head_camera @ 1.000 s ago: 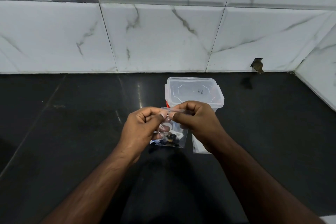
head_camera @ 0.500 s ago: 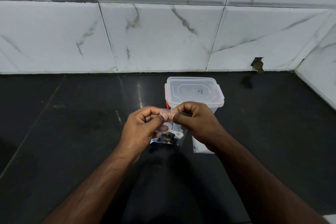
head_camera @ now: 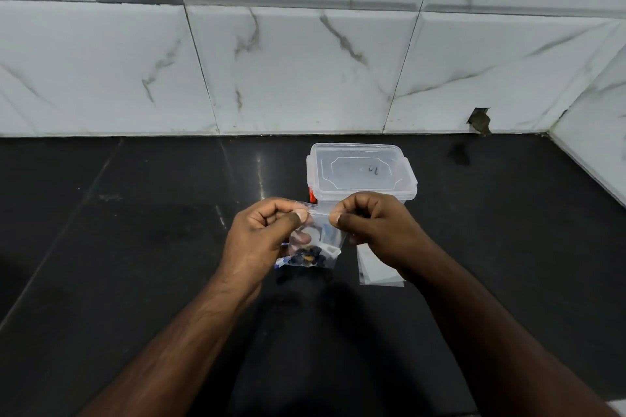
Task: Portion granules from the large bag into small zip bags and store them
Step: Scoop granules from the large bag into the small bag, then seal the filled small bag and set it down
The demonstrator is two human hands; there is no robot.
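A small clear zip bag (head_camera: 320,240) hangs above the black counter (head_camera: 135,247), with dark granules gathered at its bottom. My left hand (head_camera: 261,237) pinches the left end of its top strip between thumb and forefinger. My right hand (head_camera: 376,230) pinches the right end of the same strip. A bit of blue and white packaging (head_camera: 281,262) shows under my left hand, mostly hidden. Behind my hands stands a clear plastic container (head_camera: 359,173) with its lid shut.
A thin stack of empty clear zip bags (head_camera: 376,272) lies flat on the counter under my right wrist. A white marble-tiled wall (head_camera: 305,71) closes the back and the right side. A small red part (head_camera: 311,195) shows at the container's left.
My two hands have drawn apart along the bag's top strip, from thumbs nearly touching at the middle to its two ends. The bag hangs at about the same spot.
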